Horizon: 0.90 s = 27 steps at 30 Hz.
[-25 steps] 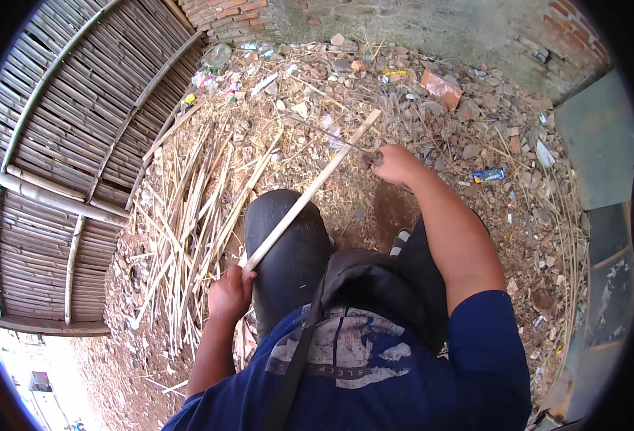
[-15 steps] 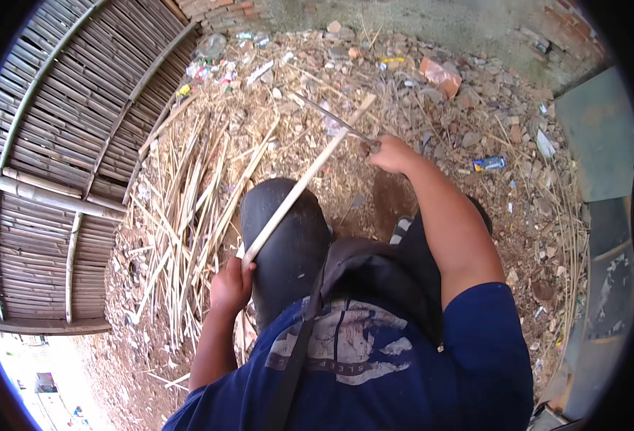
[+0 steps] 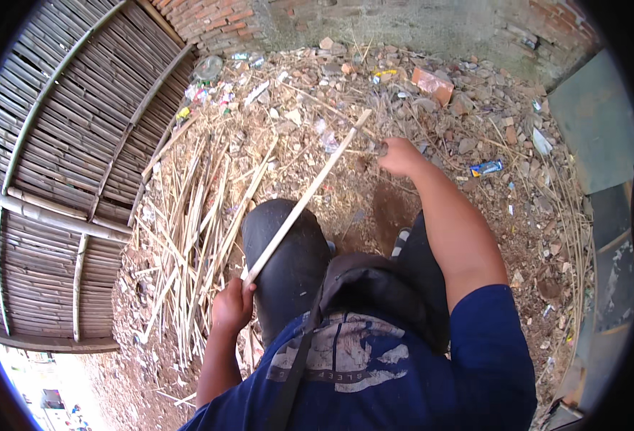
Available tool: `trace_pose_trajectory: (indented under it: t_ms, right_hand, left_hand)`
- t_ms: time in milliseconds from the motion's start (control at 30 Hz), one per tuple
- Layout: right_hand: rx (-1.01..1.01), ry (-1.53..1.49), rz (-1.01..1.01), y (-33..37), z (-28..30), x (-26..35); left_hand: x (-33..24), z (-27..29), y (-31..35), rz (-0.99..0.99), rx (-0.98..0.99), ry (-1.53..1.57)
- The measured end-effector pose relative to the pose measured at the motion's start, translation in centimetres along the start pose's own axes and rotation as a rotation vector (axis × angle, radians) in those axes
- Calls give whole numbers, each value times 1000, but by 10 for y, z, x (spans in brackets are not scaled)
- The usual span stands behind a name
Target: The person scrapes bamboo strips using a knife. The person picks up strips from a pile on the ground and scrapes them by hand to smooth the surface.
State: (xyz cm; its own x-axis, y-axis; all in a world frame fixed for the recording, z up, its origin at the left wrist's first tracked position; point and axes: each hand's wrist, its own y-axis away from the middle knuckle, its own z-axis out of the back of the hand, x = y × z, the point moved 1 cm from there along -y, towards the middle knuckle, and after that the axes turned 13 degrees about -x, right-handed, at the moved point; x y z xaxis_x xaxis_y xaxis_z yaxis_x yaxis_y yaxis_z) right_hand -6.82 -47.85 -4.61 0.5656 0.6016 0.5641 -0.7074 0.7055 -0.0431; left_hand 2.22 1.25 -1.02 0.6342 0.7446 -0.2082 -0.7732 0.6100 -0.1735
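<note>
Paring the strip slanted over our knee seems our step: our left hand is clamped on its near end, our right hand on a blurred tool near its far end. The next stroke likely needs steady holding.

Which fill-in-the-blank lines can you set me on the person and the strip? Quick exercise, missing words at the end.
The left hand holds the strip by its ____ end (near or far).
The strip crosses above the person's ____ knee.
The arm of the right hand has a dark ____ sleeve.
Missing words: near; left; blue.
</note>
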Motion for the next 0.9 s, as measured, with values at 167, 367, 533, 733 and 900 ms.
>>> trace_pose_trajectory:
  t_ms: [167, 367, 533, 733, 900]
  right_hand:
    - [222, 31, 202, 33, 7, 69]
    - [110, -95, 28, 4, 1, 5]
    - [-47, -121, -39, 8, 17, 12]
    - [140, 100, 351, 28, 10, 45]
    - [-97, -149, -71, -8, 14, -17]
  left_hand:
    - [7, -2, 5, -32, -25, -3]
    - [8, -16, 4, -44, -87, -16]
    - [4, -6, 4, -42, -58, -44]
    - [11, -7, 3, -65, -62, 92]
    - [8, -2, 2, -17, -23, 12]
